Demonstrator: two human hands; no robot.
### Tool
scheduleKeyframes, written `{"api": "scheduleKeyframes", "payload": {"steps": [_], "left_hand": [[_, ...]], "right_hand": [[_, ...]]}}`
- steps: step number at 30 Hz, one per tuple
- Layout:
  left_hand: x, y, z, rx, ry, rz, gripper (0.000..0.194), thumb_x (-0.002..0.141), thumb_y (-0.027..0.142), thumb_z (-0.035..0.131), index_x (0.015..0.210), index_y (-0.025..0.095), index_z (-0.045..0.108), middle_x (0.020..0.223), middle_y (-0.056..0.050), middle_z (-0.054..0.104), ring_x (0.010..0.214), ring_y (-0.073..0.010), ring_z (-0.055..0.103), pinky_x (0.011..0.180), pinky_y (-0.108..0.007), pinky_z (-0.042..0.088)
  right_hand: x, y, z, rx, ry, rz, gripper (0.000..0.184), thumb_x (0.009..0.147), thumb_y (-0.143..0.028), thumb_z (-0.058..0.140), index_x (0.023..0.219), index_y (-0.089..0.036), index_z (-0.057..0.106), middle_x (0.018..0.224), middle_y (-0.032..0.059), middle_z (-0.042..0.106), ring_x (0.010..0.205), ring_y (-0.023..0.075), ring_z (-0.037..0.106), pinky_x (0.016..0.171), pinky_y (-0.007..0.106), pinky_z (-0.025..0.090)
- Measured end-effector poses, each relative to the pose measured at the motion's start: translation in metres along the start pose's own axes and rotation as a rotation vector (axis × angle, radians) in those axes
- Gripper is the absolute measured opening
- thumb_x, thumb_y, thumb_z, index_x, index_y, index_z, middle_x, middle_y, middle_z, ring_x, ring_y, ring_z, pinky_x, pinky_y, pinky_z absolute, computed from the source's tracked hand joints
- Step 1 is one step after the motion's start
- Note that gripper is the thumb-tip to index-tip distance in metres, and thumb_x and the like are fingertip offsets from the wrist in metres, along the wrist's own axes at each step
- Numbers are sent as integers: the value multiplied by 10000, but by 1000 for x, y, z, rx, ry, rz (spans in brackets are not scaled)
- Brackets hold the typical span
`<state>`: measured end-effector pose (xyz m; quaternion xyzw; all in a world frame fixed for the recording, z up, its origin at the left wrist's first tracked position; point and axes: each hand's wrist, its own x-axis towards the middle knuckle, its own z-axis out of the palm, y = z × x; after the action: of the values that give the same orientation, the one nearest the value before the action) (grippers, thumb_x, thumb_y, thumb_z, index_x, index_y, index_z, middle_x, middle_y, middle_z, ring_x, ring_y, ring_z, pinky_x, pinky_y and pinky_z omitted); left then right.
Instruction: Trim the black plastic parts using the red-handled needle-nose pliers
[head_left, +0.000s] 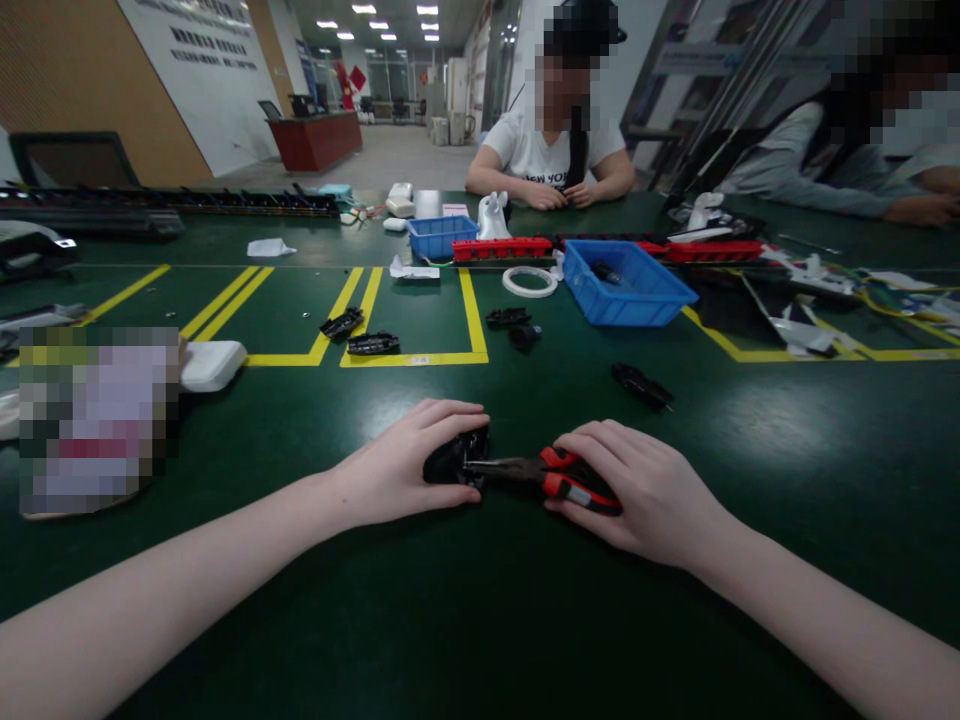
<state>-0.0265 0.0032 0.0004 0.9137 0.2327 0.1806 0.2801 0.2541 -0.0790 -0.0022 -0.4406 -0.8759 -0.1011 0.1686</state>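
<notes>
My left hand point(420, 460) is wrapped round a small black plastic part point(448, 462) low over the green table point(465, 610). In my right hand point(637, 480) is a pair of needle-nose pliers point(574, 482) with red and black handles. The pliers' long jaws point left and their tips meet the black part; whether they grip anything there is too small to tell. Similar black parts lie beyond my hands: one point(641, 385) past my right hand, others point(373, 343) farther off to the left.
A blue bin point(626, 290) with something dark inside stands beyond my right hand, beside a white tape roll point(529, 282). Farther back are a smaller blue bin point(442, 237) and a red strip point(502, 248). A white case point(213, 366) lies left. Two people sit across the table.
</notes>
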Motion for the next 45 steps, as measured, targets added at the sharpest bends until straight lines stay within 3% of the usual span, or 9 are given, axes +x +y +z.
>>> {"api": "scheduleKeyframes", "payload": {"steps": [6, 15, 21, 28, 35, 41, 45], "left_hand": [[-1, 1, -1, 20, -30, 14, 599, 878, 355, 687, 1414, 224, 454, 1373, -95, 563, 1268, -269, 473, 1073, -500, 444], [-1, -3, -1, 49, -54, 47, 613, 872, 416, 684, 1404, 210, 461, 1361, -91, 564, 1243, -266, 477, 1053, -463, 459], [-1, 4, -2, 15, -49, -16, 574, 839, 383, 715, 1335, 199, 492, 1286, -96, 573, 1187, -267, 506, 1024, -462, 465], [-1, 4, 1, -22, -26, -60, 758, 777, 374, 760, 1417, 222, 385, 1318, -110, 516, 1199, -289, 497, 1033, -498, 450], [-1, 3, -1, -51, -43, -77, 713, 762, 365, 757, 1382, 245, 429, 1287, -100, 496, 1176, -293, 487, 981, -490, 477], [1, 4, 0, 85, -63, -48, 494, 742, 442, 776, 1143, 212, 601, 1121, -75, 519, 1016, -253, 526, 843, -404, 496], [2, 3, 1, 133, -70, -20, 420, 782, 539, 733, 966, 182, 608, 972, -41, 577, 873, -207, 555, 721, -326, 453]], "right_hand": [[-1, -1, -1, -75, 26, -53, 373, 882, -408, 599, 1095, -101, 593, 975, 147, 677, 825, 248, 631, 701, 369, 530], [-4, -2, -2, -164, 72, -114, 346, 903, -361, 559, 1124, -97, 587, 995, 156, 675, 841, 251, 626, 709, 369, 529], [1, 0, -3, -28, 35, -69, 358, 884, -403, 589, 1086, -108, 592, 958, 144, 678, 810, 238, 639, 694, 362, 546], [3, 0, -1, 93, -9, -17, 348, 853, -409, 625, 1077, -143, 603, 960, 122, 687, 810, 230, 655, 686, 353, 547], [2, -3, 0, 238, -63, 77, 352, 850, -442, 635, 1084, -181, 600, 959, 96, 677, 778, 200, 642, 648, 326, 531], [1, -4, 0, 197, -55, 38, 341, 856, -423, 627, 1091, -179, 590, 956, 99, 676, 778, 203, 639, 653, 329, 531], [1, -3, -4, 92, -18, -26, 342, 856, -400, 630, 1092, -157, 588, 966, 117, 686, 810, 220, 652, 683, 346, 550]]}}
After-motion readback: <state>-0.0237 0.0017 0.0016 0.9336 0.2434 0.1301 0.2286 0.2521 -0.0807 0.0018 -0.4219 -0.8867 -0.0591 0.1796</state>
